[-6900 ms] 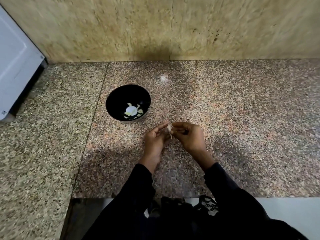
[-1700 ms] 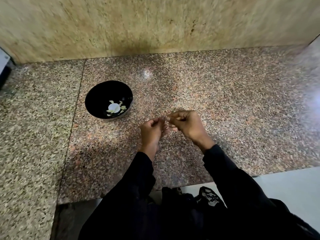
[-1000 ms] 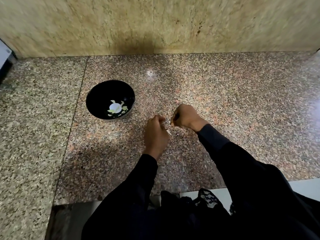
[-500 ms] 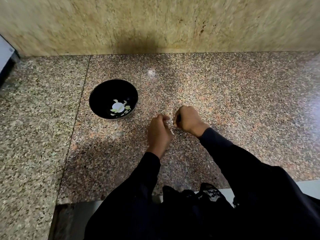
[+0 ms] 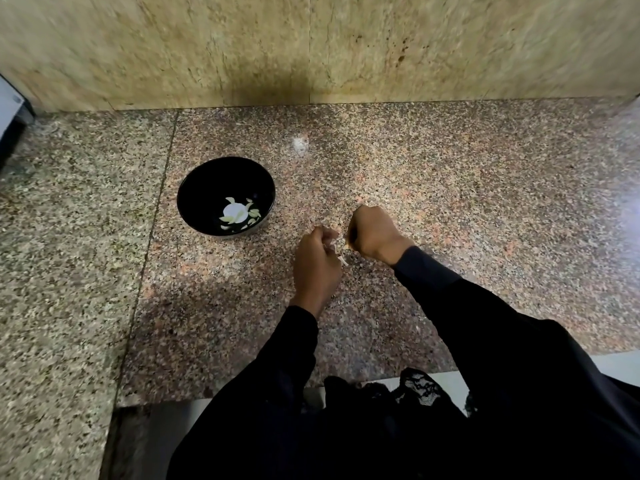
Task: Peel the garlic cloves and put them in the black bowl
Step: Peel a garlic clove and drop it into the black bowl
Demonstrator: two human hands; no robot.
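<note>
Black bowl (image 5: 194,199) sits left of both hands w/ open counter (image 5: 485,202) all round; wall (image 5: 311,46) blocks the back.

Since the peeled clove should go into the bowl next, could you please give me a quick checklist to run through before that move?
1. Clove held: left hand closed, something pale at its fingertips; ok.
2. Clove fully peeled: hidden by the fingers; cannot tell.
3. Right hand free of skin: closed fist; cannot tell.
4. Black bowl upright with room: a few pale pieces at the bottom; ok.
5. Path to the bowl: bare countertop between; ok.
</note>
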